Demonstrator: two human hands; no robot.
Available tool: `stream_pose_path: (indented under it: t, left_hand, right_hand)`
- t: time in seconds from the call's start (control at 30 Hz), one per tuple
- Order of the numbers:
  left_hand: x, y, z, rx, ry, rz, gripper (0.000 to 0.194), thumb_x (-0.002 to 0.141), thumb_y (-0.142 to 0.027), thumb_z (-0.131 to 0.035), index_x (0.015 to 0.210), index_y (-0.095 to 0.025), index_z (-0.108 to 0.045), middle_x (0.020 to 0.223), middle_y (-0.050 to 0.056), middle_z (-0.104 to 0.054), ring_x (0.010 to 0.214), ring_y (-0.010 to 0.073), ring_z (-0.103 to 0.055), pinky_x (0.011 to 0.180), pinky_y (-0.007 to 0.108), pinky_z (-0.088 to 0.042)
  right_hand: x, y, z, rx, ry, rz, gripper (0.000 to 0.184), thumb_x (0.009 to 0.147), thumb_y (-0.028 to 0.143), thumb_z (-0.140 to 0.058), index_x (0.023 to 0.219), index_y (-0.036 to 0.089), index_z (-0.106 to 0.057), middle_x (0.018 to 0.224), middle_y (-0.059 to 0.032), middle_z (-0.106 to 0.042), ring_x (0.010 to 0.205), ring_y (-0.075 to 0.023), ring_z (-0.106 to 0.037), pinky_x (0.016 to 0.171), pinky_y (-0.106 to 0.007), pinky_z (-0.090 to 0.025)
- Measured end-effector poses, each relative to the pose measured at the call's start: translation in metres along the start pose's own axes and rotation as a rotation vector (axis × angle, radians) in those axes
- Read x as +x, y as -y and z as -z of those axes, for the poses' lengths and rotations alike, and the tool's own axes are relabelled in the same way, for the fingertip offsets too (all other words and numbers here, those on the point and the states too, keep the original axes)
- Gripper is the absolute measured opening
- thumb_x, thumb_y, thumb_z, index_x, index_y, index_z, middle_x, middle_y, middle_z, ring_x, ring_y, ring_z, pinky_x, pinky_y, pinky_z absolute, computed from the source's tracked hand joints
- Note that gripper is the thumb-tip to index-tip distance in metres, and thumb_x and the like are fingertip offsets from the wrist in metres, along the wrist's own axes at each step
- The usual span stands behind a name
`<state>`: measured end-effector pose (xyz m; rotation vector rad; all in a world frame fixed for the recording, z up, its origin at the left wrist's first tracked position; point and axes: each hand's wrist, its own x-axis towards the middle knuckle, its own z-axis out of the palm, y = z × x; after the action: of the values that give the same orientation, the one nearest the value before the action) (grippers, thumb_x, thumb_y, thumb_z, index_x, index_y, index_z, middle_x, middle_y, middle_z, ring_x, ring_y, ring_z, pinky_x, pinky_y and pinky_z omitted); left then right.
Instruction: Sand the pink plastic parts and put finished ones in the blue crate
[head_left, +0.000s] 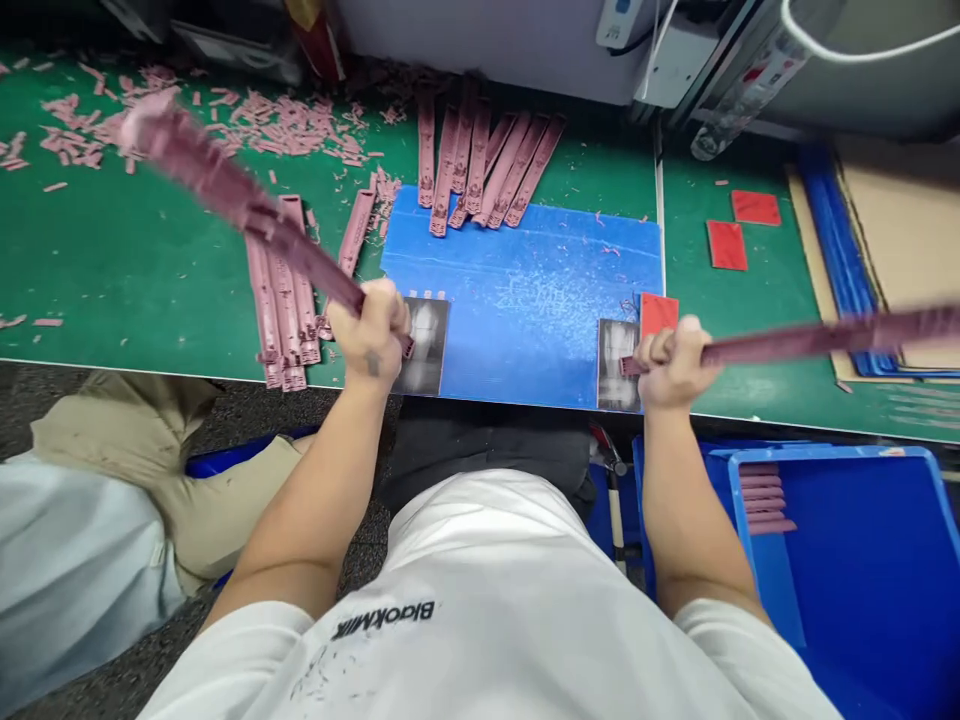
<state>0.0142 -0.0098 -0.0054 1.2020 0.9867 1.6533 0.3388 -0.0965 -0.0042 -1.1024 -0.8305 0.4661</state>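
Observation:
My left hand [373, 325] is closed around one end of a long pink plastic strip [300, 250], which slants up to the far left, its far end blurred. My right hand [677, 365] grips a similar pink plastic bar [795, 342] that points right and runs out of view, also blurred. Both hands are at the front edge of a blue mat [517, 290]. Under or beside the left fist lies a dark grey patterned pad [426, 345]. Near the right fist is another grey pad [618, 345], with a red square [659, 314] touching it.
Pink strips lie in a group [480, 160] behind the mat and in another [277, 300] at left. Pink scraps [285, 125] litter the green table [180, 270]. Stacked boards [900, 220] and a blue bin [870, 455] are at right. A person's light-blue sleeve [75, 560] shows at left.

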Motion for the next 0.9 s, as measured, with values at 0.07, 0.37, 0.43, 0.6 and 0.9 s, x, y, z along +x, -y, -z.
stream_pose_path:
  t: [0.07,0.37,0.43,0.6,0.9]
  left_hand:
    - [0.008,0.003,0.002,-0.002,-0.014,-0.046,0.069,0.098,-0.050,-0.078,0.064,-0.027,-0.022,0.056,-0.007,-0.017,0.046,0.0067,-0.019,0.048,0.031,-0.015]
    - [0.021,0.010,-0.007,-0.117,-0.054,-0.089,0.072,0.094,-0.050,-0.081,0.063,-0.027,-0.020,0.053,-0.009,-0.013,0.041,0.0054,-0.012,0.040,0.030,-0.011]
    - [0.019,0.012,-0.007,-0.141,-0.008,-0.106,0.073,0.097,-0.052,-0.080,0.062,-0.027,-0.021,0.053,-0.009,-0.013,0.040,0.0056,-0.013,0.039,0.030,-0.010]
    - [0.019,0.017,-0.009,-0.031,0.021,-0.099,0.072,0.102,-0.051,-0.079,0.062,-0.025,-0.025,0.054,-0.008,-0.019,0.042,0.0062,-0.019,0.042,0.031,-0.013]
    - [0.035,0.019,-0.007,0.092,0.049,0.283,0.065,0.101,-0.048,-0.083,0.069,-0.027,-0.030,0.053,-0.009,-0.023,0.044,0.0059,-0.021,0.046,0.031,-0.013]
  right_hand:
    - [0.011,-0.004,-0.001,0.024,-0.085,0.025,0.084,0.091,0.080,-0.083,0.065,0.028,-0.022,0.052,0.0120,-0.012,0.038,-0.0069,-0.017,0.036,-0.024,-0.020]
    - [0.024,-0.007,0.002,-0.010,-0.080,0.050,0.077,0.098,0.070,-0.079,0.065,0.029,-0.023,0.052,0.0129,-0.014,0.038,-0.0056,-0.018,0.035,-0.024,-0.019]
    - [0.024,-0.008,0.004,0.012,-0.049,0.027,0.078,0.098,0.072,-0.078,0.067,0.029,-0.021,0.053,0.0135,-0.011,0.038,-0.0057,-0.015,0.036,-0.024,-0.020]
    - [0.026,-0.009,-0.002,-0.007,-0.082,-0.014,0.077,0.094,0.070,-0.083,0.066,0.029,-0.023,0.053,0.0137,-0.014,0.039,-0.0060,-0.014,0.036,-0.024,-0.017]
    - [0.034,-0.001,-0.001,-0.202,0.010,-0.366,0.073,0.088,0.074,-0.088,0.068,0.029,-0.033,0.049,0.0128,-0.026,0.038,-0.0070,-0.026,0.033,-0.022,-0.021]
